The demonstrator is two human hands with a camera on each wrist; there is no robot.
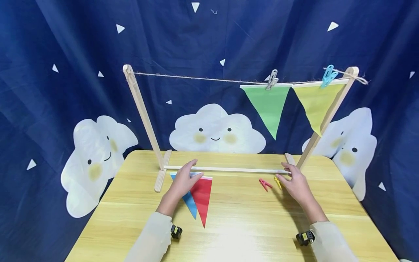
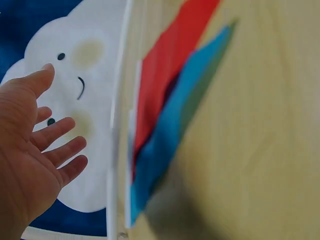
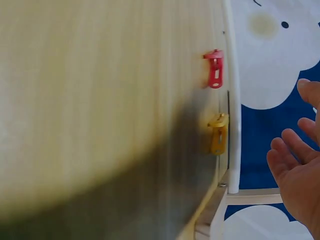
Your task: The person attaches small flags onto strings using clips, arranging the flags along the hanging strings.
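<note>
- A dark blue fabric curtain [image 1: 209,43], printed with small white triangles and smiling white clouds, hung behind everything.
- The bench [image 1: 262,214], topped in pale yellow wood grain, stood before it.
- A pale wooden frame [image 1: 144,116] stood across the bench's far part, its two posts joined low down by a slim white rod [image 1: 235,169] and high up by thin beige string [image 1: 196,77].
- A triangular green pennant [image 1: 269,105] and a triangular yellow pennant [image 1: 319,103] hung side by side at the string's right end.
- A triangular red pennant [image 1: 203,196] lay overlapping a triangular blue pennant [image 1: 190,202] on the bench, in front of the rod's left part.
- The left hand [image 1: 183,182] hovered near these two; its grip was wide, the fingers spread loosely.
- The right hand [image 1: 296,183] hovered near the rod's right end, its grip wide too, thumb apart from relaxed fingers.
- A grey clip [image 1: 272,80] held the green pennant; a light-blue clip [image 1: 328,75] held the yellow one.
- A red clip [image 1: 264,184] and a yellow clip [image 1: 278,182] lay on the bench near the right hand.
</note>
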